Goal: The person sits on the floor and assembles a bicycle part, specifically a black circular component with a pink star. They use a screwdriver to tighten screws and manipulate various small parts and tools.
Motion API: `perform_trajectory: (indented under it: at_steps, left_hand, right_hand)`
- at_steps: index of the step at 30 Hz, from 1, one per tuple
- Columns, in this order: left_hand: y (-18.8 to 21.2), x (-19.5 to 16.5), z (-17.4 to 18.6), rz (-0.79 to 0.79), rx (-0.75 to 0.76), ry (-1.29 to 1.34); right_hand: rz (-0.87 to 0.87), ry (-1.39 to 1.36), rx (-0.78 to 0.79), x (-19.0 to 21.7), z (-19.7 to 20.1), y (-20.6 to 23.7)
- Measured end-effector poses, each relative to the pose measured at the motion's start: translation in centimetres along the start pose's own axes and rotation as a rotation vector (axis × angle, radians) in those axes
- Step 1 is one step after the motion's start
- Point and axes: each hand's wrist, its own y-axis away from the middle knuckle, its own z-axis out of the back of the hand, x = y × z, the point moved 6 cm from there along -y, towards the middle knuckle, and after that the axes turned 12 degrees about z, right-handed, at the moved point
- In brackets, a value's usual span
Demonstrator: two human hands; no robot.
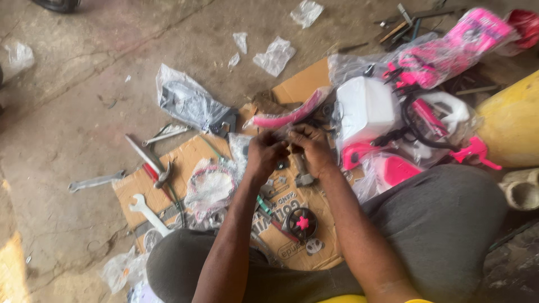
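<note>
My left hand (264, 154) and my right hand (312, 148) meet over a flattened cardboard sheet (193, 151) on the floor. Both pinch a small clear plastic bag (285, 133) with small dark parts in it; what is inside is too small to tell. Just beyond the hands lies a pink curved fender (289, 116) in plastic wrap. A small black wheel with a pink hub (302, 223) lies on the cardboard below my forearms. My knees in grey trousers frame the bottom of the view.
Pink and white bicycle parts (426, 112) in plastic wrap lie at the right, by a yellow container (514, 120). Wrenches (147, 213) and a hammer (151, 164) lie at the left on the cardboard. A bagged cable bundle (188, 104) and torn plastic scraps (274, 55) lie on the concrete.
</note>
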Motion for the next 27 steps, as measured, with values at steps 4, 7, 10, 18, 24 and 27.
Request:
perform_trajectory:
  at_steps: [4, 7, 10, 18, 24, 27]
  left_hand:
    - [-0.2, -0.2, 0.0, -0.017, 0.015, -0.022]
    - [0.1, -0.2, -0.1, 0.004, 0.025, -0.011]
    - [0.7, -0.1, -0.3, 0.046, 0.031, 0.011]
    - [0.9, 0.6, 0.6, 0.059, -0.029, -0.032]
    - [0.6, 1.0, 1.1, 0.076, -0.113, -0.099]
    - [0.6, 1.0, 1.0, 0.049, -0.114, -0.142]
  right_hand:
    - [0.088, 0.01, -0.038, 0.3, -1.1, -0.6]
    - [0.125, 0.055, -0.11, 0.4, -1.6, -0.2]
    - [0.185, 0.174, -0.139, 0.6, -1.5, 0.3]
    - [0.012, 0.095, -0.076, -0.3, -1.7, 0.7]
    - [0.013, 0.026, -0.127, -1.0, -1.5, 0.9]
    - [-0.018, -0.081, -0.162, -1.2, -1.4, 1.2]
